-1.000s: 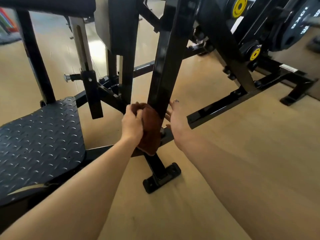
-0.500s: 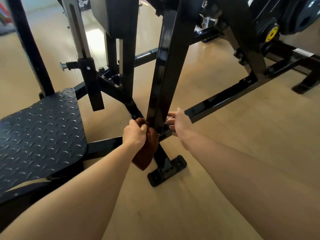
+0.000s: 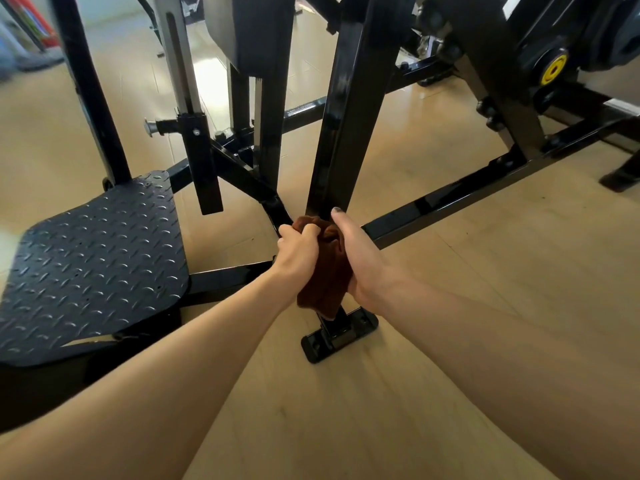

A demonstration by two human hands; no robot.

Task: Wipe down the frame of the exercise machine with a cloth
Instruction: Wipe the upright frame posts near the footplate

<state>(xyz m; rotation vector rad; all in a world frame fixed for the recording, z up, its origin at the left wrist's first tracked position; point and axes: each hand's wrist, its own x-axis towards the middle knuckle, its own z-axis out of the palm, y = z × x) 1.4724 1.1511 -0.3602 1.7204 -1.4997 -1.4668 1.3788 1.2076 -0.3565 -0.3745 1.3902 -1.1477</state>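
**Wipe in hand: lower end of the front upright**

Crumpled rust-brown terry cloth (image 3: 323, 268) sits wrapped against the glossy black square-tube steel upright (image 3: 349, 126), just above its bolted black foot plate (image 3: 341, 336) on the pale wooden floor (image 3: 485, 306). Left hand (image 3: 298, 252) grips the cloth's left side, fingers curled into it. Right hand (image 3: 360, 261) clasps the right side, thumb up against the tube. Judgement: upright nearly finished. Next move: reach the foot, then the long black floor rail (image 3: 460, 199).

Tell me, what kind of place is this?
Most likely a gym: a black exercise machine frame, a diamond-plate footplate, and a weight plate beside a yellow hub.
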